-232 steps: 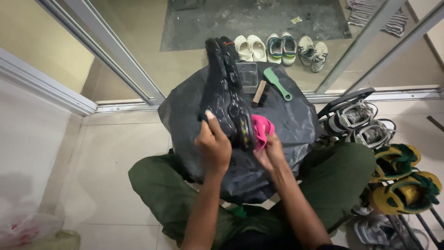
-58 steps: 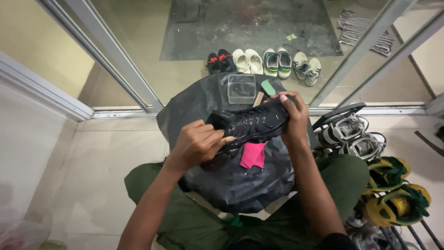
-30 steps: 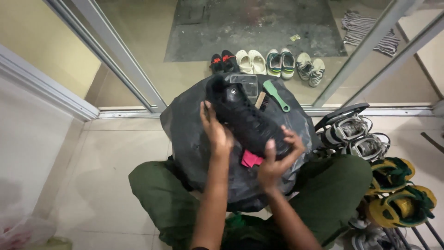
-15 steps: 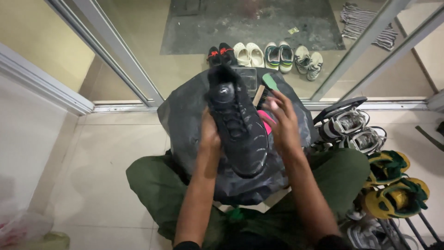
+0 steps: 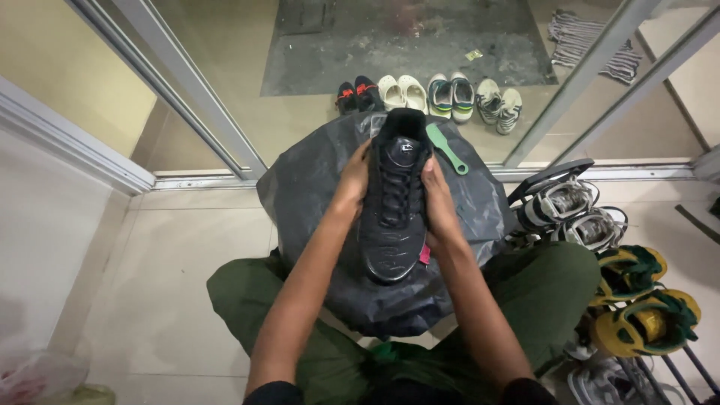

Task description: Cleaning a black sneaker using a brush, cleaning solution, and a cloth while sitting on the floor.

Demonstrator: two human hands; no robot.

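Gripping the black sneaker [image 5: 394, 202] lengthwise, both hands [image 5: 352, 184] flank its sides.

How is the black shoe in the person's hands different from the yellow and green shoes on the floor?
The black shoe is all one dark colour, while the yellow and green shoes are bright with two colours. The black shoe is gripped at its sides by the left hand and right hand over a dark plastic sheet; the yellow and green shoes lie untouched on the floor. The black shoe is alone; the others form a pair. Both show their tops.
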